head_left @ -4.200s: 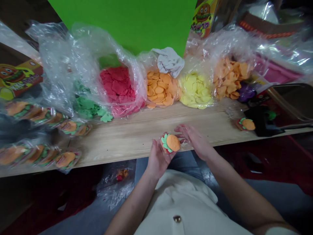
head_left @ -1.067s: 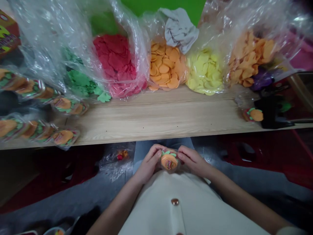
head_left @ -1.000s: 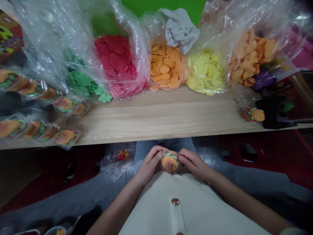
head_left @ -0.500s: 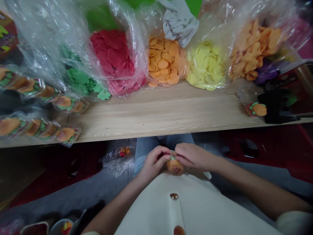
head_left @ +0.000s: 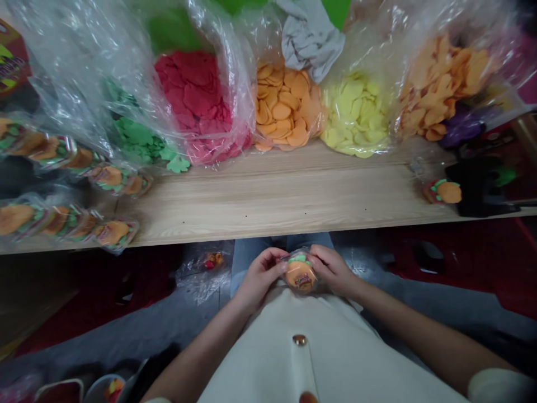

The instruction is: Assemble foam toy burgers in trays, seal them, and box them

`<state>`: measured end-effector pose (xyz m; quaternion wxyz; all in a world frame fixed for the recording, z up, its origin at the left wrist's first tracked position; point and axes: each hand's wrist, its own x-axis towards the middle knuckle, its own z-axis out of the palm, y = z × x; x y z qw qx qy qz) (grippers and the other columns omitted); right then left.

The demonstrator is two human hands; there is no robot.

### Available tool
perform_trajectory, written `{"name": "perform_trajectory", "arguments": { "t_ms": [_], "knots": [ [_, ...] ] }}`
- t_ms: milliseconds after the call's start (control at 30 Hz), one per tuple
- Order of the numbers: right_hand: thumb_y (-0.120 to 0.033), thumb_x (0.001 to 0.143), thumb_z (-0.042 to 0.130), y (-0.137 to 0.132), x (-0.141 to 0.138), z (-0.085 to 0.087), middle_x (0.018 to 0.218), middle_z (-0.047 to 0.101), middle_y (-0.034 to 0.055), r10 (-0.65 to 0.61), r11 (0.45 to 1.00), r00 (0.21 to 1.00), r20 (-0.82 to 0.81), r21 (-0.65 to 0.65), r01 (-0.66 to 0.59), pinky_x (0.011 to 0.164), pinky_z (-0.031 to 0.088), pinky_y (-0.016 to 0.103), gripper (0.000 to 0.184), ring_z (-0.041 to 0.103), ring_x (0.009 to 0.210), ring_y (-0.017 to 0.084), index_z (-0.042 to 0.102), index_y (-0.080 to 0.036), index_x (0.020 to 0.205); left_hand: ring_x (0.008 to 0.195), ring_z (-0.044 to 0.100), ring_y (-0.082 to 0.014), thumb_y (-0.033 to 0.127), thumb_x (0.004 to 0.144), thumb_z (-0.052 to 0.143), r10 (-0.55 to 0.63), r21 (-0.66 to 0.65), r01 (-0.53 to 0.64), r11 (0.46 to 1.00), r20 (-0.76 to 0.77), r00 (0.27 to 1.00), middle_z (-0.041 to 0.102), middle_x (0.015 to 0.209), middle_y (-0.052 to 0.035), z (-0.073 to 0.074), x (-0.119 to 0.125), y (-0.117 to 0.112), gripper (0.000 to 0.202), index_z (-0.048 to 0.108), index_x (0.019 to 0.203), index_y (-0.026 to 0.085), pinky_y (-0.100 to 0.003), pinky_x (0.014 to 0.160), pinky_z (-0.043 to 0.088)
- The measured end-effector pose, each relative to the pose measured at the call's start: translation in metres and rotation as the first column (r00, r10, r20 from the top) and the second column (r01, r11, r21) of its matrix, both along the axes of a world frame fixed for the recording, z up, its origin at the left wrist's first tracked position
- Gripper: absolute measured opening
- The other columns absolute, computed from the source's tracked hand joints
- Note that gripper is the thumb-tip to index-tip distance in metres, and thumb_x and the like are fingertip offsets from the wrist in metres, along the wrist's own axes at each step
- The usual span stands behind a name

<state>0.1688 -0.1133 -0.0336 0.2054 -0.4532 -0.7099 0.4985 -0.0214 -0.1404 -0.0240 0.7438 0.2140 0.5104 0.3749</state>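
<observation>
Close to my waist, below the shelf's front edge, I hold a toy foam burger [head_left: 301,276] in a clear plastic wrapper. Its round orange top bears a dark print, and a green piece shows at the far edge. My left hand [head_left: 265,272] pinches the wrapper on the left side between thumb and fingers. On the other side my right hand [head_left: 333,270] grips it, thumb and fingers closed at the upper right edge. The underside of the burger is hidden.
On the wooden shelf [head_left: 268,193] stand clear bags of red pieces [head_left: 193,101], orange discs [head_left: 285,106], yellow pieces [head_left: 356,112] and green pieces [head_left: 140,140]. Wrapped burgers [head_left: 114,232] line the left; another burger [head_left: 448,192] lies right beside a black object [head_left: 478,184]. A grey cloth [head_left: 312,42] hangs over the bags.
My hands have moved slightly apart, the right one shifting to the burger's right edge. More of the burger's top and its print now shows between them.
</observation>
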Motion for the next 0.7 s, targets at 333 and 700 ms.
{"name": "perform_trajectory", "arguments": {
  "t_ms": [333,700],
  "knots": [
    [-0.044,0.09,0.033,-0.011,-0.006,0.0,0.069,0.04,-0.0027,0.061,0.954,0.995,-0.084,-0.288,-0.083,0.056,0.032,0.022,0.03,0.038,0.063,0.011,0.038,-0.02,0.075,0.069,0.055,-0.012,0.033,0.072,0.064,-0.363,0.056,0.378,0.924,-0.179,0.914,0.065,0.079,-0.0041,0.007,-0.033,0.025,0.024,0.067,0.087,0.014,-0.024,0.066,0.042],
    [-0.035,0.091,0.031,0.02,0.008,0.044,0.069,0.048,0.0008,0.55,0.833,0.792,0.267,-0.096,-0.545,0.055,0.029,0.023,0.029,0.041,0.06,0.011,0.045,-0.017,0.072,0.071,0.057,-0.0115,0.024,0.065,0.072,-0.082,-0.017,0.084,0.996,0.111,0.99,0.063,0.08,-0.0008,0.007,-0.01,-0.006,0.021,0.063,0.083,0.017,-0.025,0.068,0.044]
  ]
}}
